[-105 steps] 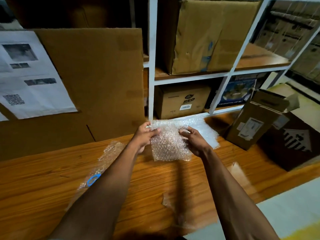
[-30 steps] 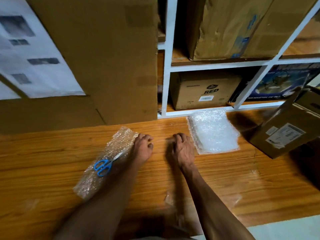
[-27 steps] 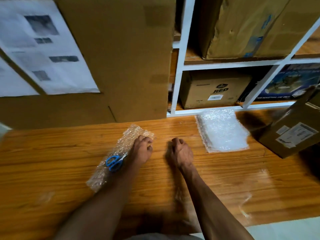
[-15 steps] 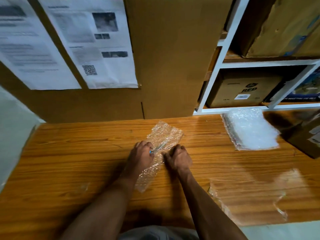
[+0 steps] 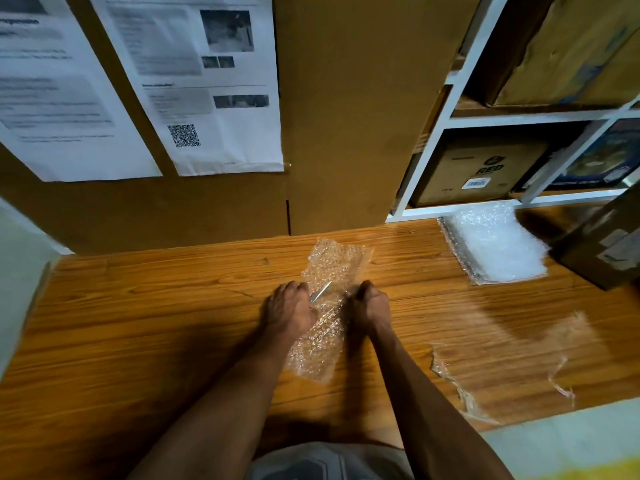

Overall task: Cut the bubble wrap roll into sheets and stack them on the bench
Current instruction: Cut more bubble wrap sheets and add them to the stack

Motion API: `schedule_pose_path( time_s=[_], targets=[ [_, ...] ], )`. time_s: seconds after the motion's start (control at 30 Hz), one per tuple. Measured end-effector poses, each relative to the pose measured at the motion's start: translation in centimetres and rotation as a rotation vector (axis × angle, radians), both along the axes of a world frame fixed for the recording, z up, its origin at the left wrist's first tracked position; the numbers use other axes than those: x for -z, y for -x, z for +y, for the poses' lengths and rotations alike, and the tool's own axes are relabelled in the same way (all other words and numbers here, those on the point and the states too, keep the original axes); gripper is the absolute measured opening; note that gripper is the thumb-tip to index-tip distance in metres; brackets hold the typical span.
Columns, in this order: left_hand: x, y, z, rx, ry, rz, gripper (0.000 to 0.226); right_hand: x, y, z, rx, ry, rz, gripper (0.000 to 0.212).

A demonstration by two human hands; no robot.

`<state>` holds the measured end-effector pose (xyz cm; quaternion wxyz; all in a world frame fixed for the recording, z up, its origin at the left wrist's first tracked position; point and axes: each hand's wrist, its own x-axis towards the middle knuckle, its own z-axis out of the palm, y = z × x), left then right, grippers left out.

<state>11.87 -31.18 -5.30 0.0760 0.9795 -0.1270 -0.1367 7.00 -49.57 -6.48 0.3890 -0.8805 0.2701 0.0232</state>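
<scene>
A long strip of bubble wrap [image 5: 325, 327] lies on the wooden bench [image 5: 156, 323], running from near my body toward the cardboard wall. My left hand [image 5: 289, 311] grips the scissors [image 5: 320, 292]; only the metal blades show, pointing across the strip, and the handles are hidden under my fingers. My right hand [image 5: 369, 303] pinches the right edge of the strip with curled fingers. A stack of cut bubble wrap sheets [image 5: 493, 247] lies at the back right, by the shelf.
A large cardboard sheet [image 5: 346, 116] with taped printed papers [image 5: 207, 84] stands behind the bench. White shelves [image 5: 460, 84] hold boxes at the right. A brown box [image 5: 606, 244] stands at the far right. Loose clear film [image 5: 502, 372] lies on the bench near the front right edge.
I set a cut sheet on the stack, then turned left to the strip. My left hand took up the scissors and my right hand moved onto the strip's edge.
</scene>
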Motion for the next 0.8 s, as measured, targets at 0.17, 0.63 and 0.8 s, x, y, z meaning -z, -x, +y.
schedule_pose_path(
  time_s=[0.17,0.63,0.8],
  targets=[
    [0.0,-1.2,1.6,-0.093,-0.031,-0.084,0.048,-0.9,0.2,-1.1,0.109,-0.129,-0.057,0.025],
    [-1.0,-2.4,-1.2,-0.255,0.509,0.107,0.036,-3.6,0.7,-3.5,0.077,-0.953,-0.097,0.034],
    [-3.0,-2.1,-2.3,-0.502,0.913,0.699,0.057,-4.9,1.2,-4.6,0.019,-1.141,-0.163,0.048]
  ],
)
